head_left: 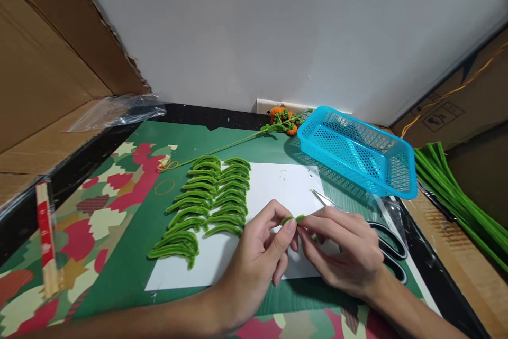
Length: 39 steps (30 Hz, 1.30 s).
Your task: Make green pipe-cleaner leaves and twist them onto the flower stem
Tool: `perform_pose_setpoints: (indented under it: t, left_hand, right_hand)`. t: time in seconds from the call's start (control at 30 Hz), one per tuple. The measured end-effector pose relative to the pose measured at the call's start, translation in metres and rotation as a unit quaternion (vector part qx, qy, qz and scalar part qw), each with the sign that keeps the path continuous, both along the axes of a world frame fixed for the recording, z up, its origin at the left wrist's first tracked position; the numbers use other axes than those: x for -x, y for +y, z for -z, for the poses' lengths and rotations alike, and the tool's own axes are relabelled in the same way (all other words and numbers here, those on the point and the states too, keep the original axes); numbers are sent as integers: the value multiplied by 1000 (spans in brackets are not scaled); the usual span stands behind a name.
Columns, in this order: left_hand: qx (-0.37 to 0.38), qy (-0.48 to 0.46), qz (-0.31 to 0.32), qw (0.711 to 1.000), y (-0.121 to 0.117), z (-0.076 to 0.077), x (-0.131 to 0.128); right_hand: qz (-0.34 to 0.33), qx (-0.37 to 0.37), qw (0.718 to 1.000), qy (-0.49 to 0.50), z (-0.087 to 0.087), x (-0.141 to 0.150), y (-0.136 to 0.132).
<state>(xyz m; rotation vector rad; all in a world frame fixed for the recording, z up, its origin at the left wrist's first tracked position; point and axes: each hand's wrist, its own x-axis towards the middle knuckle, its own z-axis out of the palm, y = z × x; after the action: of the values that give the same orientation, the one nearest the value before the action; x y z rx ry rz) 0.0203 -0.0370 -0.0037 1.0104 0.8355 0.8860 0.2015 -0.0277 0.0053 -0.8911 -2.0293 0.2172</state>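
Note:
My left hand [264, 249] is closed, pinching a short green pipe cleaner [292, 219] between thumb and index finger. The fingers of my right hand [345, 246] pinch its other end, so both hands meet over a white sheet of paper [273, 183]. Most of the piece is hidden by the fingers. Scissors [391, 249] with black and grey handles show behind my right hand, their blades pointing to the upper left; whether the hand touches them I cannot tell. To the left, two columns of curved green pipe cleaner pieces [194, 204] lie partly on the paper.
A blue perforated basket [357, 151] stands at the back right, next to an orange-and-green pipe cleaner flower [283, 117]. Long green pipe cleaners [464, 196] lie at far right. Rubber bands [164, 187], a red-wrapped stick bundle [46, 238] and a plastic bag [119, 111] are on the left.

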Motion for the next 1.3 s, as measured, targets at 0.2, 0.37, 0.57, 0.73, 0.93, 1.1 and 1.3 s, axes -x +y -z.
perform_pose_setpoints:
  t: [0.2,0.37,0.57,0.73,0.93,1.1,1.3]
  left_hand:
    - [-3,23,-8,1000,-1,0,1]
    - [8,14,-16,1000,0,1,0]
    - [9,16,-17,1000,-1,-2,1]
    - [16,1,7,1000,1,-2,4]
    - [63,-38,43,996,5,-12,5]
    - [126,-39,89,987,7,-18,8]
    - [176,-32,77,981,10,-24,9]
  right_hand:
    - [14,-26,999,-14,1,1,1]
    - [5,-39,999,-20,2,0,2]
    - [-30,-54,996,-58,7,-9,2]
    - [-40,-92,992,-75,4,-24,12]
    - [-68,-127,984,-101,4,-29,20]
    - [-77,-167,979,-85,-2,-24,16]
    - [-80,-191,975,-76,-4,-20,17]
